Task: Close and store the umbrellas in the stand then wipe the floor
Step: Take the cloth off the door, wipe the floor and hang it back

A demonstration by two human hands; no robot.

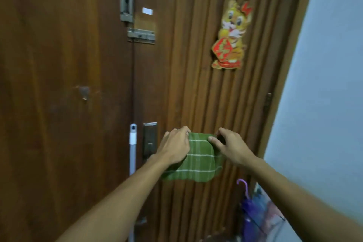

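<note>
I'm facing a dark brown wooden double door (64, 84), its right leaf ribbed. By the door's lower right corner, against the pale blue wall (324, 84), the folded purple umbrella with a hooked handle (246, 202) stands upright among other closed umbrellas; the stand itself I cannot make out. A white-topped grey mop pole (132, 151) leans at the centre seam, beside the dark metal handle plate (150, 139). The green checked cloth (196, 159) hangs flat on the ribbed leaf. My left hand (174, 145) pinches its top left corner with curled fingers; my right hand (228, 146) grips the top right corner, where something dark, perhaps a hook, shows. I judge the storing done. If the cloth snags there, a tug could tear it; a slack pinch would drop it.
</note>
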